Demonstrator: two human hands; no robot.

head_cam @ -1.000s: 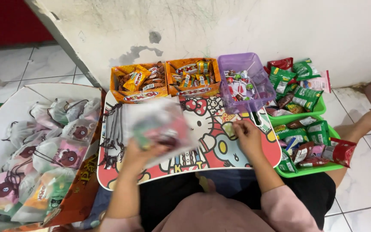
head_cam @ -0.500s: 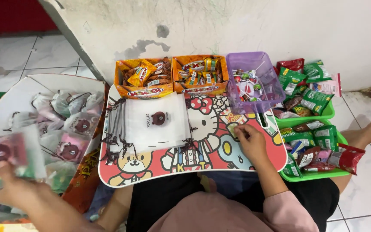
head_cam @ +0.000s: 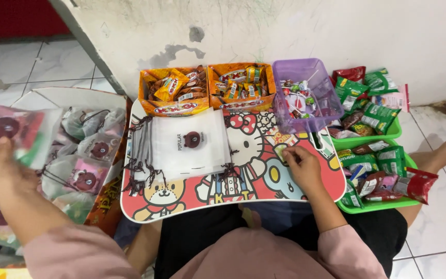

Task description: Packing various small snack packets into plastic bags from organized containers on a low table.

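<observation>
While left hand [head_cam: 3, 173] lifts filled pouch [head_cam: 14, 133] | right hand [head_cam: 301, 166] rests on lap table [head_cam: 316, 183]

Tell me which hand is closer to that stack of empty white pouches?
Probably the right hand: it rests on the cartoon lap table beside the empty drawstring pouches. The left hand is off over the cardboard box, holding a filled pouch.

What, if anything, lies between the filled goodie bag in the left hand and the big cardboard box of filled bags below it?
Nothing visible does. The left hand holds the filled goodie bag in the air right over the open cardboard box; beneath it lie only the other filled bags already piled in the box.
</observation>
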